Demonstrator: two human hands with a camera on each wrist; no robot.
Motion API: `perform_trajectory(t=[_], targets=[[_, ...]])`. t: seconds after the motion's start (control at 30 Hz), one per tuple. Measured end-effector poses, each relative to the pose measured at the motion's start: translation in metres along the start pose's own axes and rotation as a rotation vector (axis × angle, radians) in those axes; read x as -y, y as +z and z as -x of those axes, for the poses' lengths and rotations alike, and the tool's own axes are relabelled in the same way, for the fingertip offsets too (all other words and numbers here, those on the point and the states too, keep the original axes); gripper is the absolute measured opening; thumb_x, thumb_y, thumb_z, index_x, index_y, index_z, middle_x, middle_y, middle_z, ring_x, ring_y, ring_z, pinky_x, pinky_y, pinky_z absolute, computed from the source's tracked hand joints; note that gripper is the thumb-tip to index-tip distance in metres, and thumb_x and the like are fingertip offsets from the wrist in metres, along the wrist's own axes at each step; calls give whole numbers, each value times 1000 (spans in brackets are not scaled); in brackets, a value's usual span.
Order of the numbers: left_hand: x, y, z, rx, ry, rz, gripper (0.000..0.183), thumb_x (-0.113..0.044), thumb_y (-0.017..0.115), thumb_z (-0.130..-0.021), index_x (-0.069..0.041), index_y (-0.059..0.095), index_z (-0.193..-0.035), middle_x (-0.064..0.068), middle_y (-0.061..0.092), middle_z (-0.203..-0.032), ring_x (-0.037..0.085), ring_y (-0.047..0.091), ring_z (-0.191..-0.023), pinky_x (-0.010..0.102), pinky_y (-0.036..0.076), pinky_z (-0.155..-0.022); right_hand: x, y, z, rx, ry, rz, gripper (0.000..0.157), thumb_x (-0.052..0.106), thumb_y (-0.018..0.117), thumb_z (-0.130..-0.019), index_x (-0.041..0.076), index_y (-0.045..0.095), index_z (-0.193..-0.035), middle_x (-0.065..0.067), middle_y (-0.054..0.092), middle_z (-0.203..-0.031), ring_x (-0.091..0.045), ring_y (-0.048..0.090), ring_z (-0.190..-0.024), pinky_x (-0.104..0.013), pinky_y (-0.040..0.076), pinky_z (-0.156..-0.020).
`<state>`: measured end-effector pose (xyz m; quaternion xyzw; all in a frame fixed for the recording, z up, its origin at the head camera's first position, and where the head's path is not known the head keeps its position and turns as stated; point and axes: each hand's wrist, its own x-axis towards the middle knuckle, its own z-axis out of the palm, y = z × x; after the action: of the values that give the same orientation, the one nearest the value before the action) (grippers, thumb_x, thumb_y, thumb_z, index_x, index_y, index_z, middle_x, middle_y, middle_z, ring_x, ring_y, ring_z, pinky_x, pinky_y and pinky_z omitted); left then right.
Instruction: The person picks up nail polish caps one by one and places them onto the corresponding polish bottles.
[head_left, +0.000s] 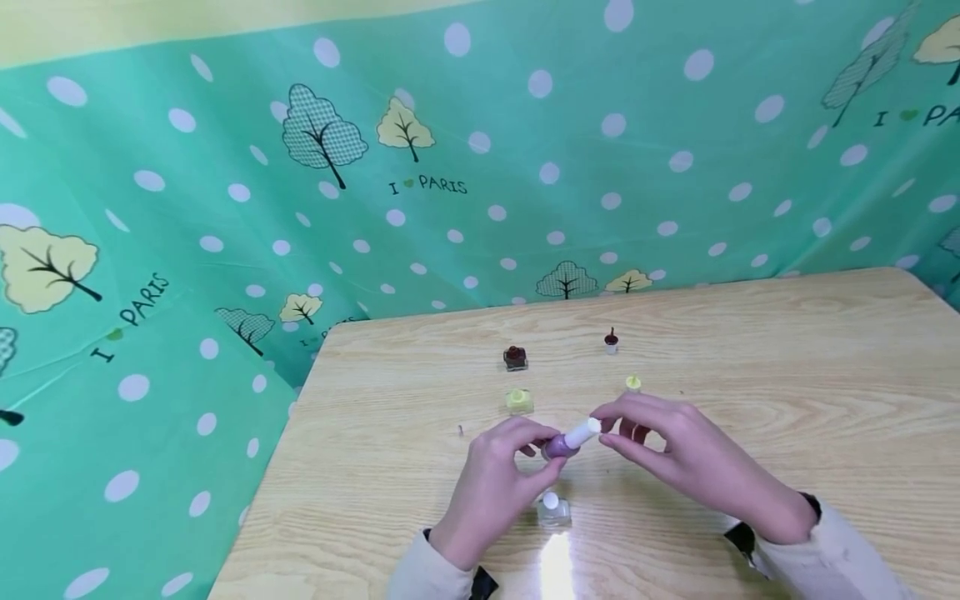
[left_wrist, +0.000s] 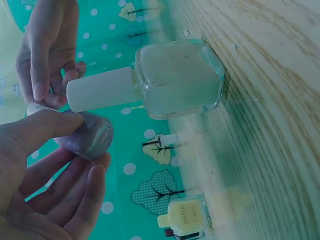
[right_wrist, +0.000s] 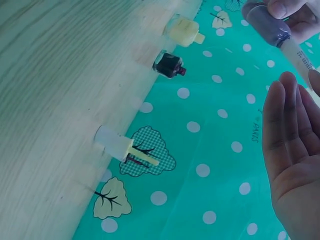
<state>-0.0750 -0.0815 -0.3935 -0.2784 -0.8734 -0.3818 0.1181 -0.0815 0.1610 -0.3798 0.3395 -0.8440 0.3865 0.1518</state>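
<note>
A purple nail polish bottle [head_left: 561, 447] with a white cap [head_left: 582, 433] is held tilted above the table, its cap toward the right. My left hand [head_left: 501, 467] grips the bottle body between thumb and fingers. At the cap's end, my right hand [head_left: 667, 442] pinches with thumb and forefinger; its other fingers [right_wrist: 290, 115] are extended in the right wrist view. Just under my left hand stands a clear nail polish bottle [head_left: 554, 512], its white cap [left_wrist: 102, 89] on.
Farther back stand an uncapped yellow nail polish bottle [head_left: 519, 402] and an uncapped dark one [head_left: 515, 358]. Right of them, two white caps stand with brushes up, one yellow-tipped [head_left: 633, 383], one dark-tipped [head_left: 611, 342]. A green patterned cloth [head_left: 480, 167] hangs behind the wooden table [head_left: 360, 500].
</note>
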Motion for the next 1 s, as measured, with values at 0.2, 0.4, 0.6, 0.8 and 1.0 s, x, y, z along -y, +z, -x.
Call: perform_trajectory(t=[0.2, 0.4, 0.6, 0.8, 1.0], targets=[[11, 1, -1, 26, -38, 50, 21, -15, 82, -81, -12, 75, -101, -4, 74, -97, 3, 67, -85, 20, 57, -79, -8, -1, 3, 66, 61, 24, 28, 11, 74, -88, 24, 68, -112, 18, 66, -98, 6, 56, -77, -22, 53, -66], [24, 4, -2, 74, -92, 101, 21, -12, 80, -83, -10, 75, -102, -1, 75, -99, 3, 68, -86, 17, 56, -79, -13, -2, 4, 177, 141, 49, 20, 26, 68, -95, 25, 65, -114, 19, 63, -103, 6, 56, -86, -29, 54, -73], [33, 6, -1, 138, -193, 178, 22, -5, 78, -82, -8, 73, -104, 2, 74, -101, 6, 69, -89, 20, 57, -81, -17, -1, 6, 220, 187, 44, 18, 29, 66, -96, 26, 65, -114, 14, 65, -106, 2, 57, -89, -30, 55, -75], [40, 7, 0, 190, -296, 246, 23, -6, 80, -81, -7, 73, -103, 5, 75, -100, 6, 70, -84, 18, 57, -78, -24, -2, 12, 263, 220, 64, 20, 30, 64, -97, 21, 66, -114, 7, 67, -109, -3, 60, -91, -31, 56, -77], [43, 7, 0, 248, -369, 294, 23, -4, 80, -80, -6, 73, -102, 6, 74, -99, 6, 70, -84, 15, 56, -77, -29, -5, 18, 276, 248, 86, 23, 32, 64, -97, 19, 66, -116, 6, 66, -111, -5, 61, -94, -31, 56, -78]])
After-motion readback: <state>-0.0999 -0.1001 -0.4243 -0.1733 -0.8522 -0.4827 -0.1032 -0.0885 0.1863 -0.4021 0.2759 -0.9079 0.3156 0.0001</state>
